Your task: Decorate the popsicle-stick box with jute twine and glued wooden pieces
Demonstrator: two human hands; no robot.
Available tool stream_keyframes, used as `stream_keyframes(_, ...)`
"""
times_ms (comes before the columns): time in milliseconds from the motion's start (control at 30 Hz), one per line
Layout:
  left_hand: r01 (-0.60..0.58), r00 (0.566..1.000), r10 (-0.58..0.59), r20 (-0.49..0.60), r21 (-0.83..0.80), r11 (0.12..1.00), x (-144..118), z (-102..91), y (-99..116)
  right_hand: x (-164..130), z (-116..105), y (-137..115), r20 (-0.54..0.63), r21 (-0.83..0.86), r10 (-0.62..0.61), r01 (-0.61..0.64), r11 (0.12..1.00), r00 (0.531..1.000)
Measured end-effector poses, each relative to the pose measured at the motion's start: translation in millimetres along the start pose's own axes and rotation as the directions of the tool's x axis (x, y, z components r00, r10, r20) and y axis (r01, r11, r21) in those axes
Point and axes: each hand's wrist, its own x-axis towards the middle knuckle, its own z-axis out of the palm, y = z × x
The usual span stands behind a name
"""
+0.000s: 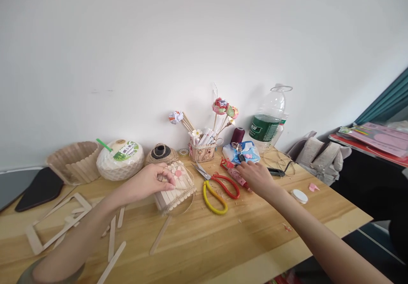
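On the table, in front of the person: the stick box (168, 198) lies just under the left hand (159, 178), with a pink dot (178, 173) on its face.
Box and hands: it is to the left of the right hand (256, 177), which is well apart from it; the left hand is clearly the nearer. The long axis of the box I cannot tell, because fingers cover a part.
Left hand: thumb and forefinger are bent toward each other over the box; if something thin is between them, I cannot tell.
Right hand: the fingers are bent down at the pink tube (236, 174); if they grip it, I cannot tell.
Scissors (208, 177): one pair, between the hands, the blades slightly open and pointing away and to the left.
Counted: one box, one tube, one coconut (119, 165), one bottle (266, 127), one maroon spool (237, 135), one white lid (299, 196), three big paper flowers (220, 105).
Loose sticks (111, 238): four lie separately; the others overlap near the left forearm, so their full number I cannot tell.
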Motion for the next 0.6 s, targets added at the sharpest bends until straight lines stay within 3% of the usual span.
stream_keyframes(200,0.011,0.999,-0.012,-0.044,-0.021,1.000,2,7.3,-3,-15,14,21,0.008,0.014,-0.116,0.116,0.993,0.993)
stream_keyframes(600,0.042,0.986,-0.071,-0.153,-0.184,0.982,6,29.4,-1,-25,41,55,-0.111,0.186,-0.175,0.194,0.963,0.978)
